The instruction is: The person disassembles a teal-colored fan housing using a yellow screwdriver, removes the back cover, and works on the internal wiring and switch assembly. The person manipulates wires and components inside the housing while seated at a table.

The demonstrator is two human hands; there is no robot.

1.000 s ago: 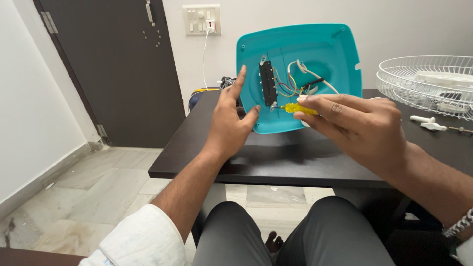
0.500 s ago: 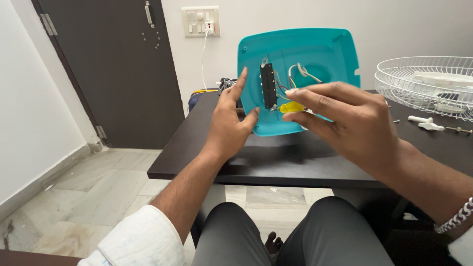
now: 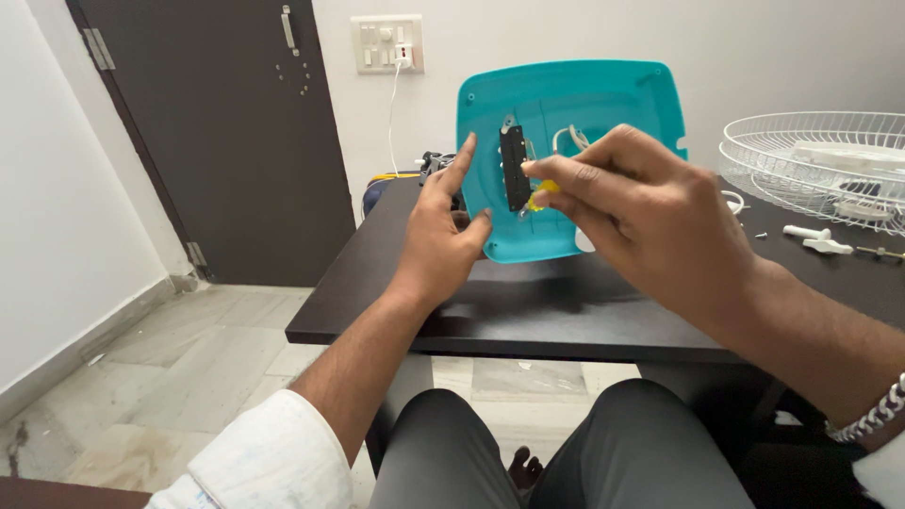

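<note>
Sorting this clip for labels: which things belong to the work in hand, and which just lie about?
In hand:
teal plastic cover, held by left hand
black switch block
white wires
yellow tool, in right hand

Lying about:
white wire fan guard
white pegs
wall charger

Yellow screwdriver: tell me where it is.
The yellow screwdriver is pinched in the right hand, centre of the head view, its tip by the black switch block inside the teal cover.
</note>
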